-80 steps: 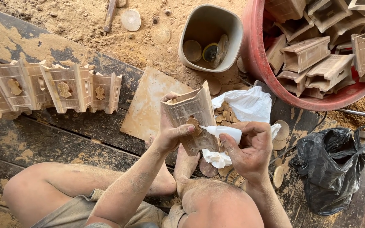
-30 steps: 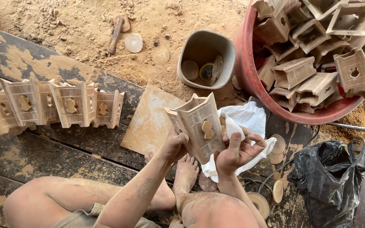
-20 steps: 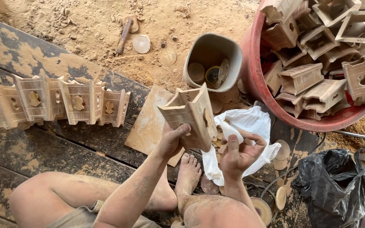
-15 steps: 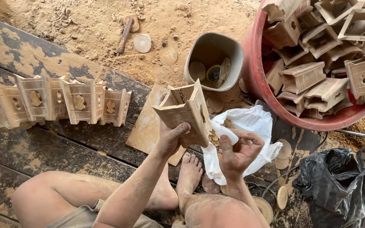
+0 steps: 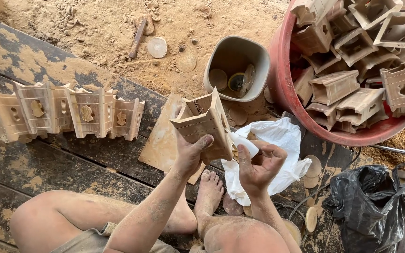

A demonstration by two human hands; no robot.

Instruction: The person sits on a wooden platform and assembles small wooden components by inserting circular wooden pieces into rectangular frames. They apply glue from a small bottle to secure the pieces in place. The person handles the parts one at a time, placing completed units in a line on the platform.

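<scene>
My left hand (image 5: 189, 153) grips a carved hollow wooden box piece (image 5: 203, 124), held tilted over my bare foot. My right hand (image 5: 258, 164) pinches a folded white piece (image 5: 243, 143), paper or cloth, its tip against the box's right side. A white plastic bag (image 5: 282, 140) lies under my right hand. A flat wooden board (image 5: 162, 138) rests on the dark planks below the held piece.
A row of finished carved box pieces (image 5: 57, 112) stands on the dark planks at left. A red tub (image 5: 287, 98) at upper right is full of similar pieces. A grey bucket (image 5: 237, 58) holds discs. A black plastic bag (image 5: 373, 206) lies at lower right. Sawdust covers the ground.
The wooden piece has been lifted and turned in my left hand. My right hand let go of it and now holds the folded white piece against its side.
</scene>
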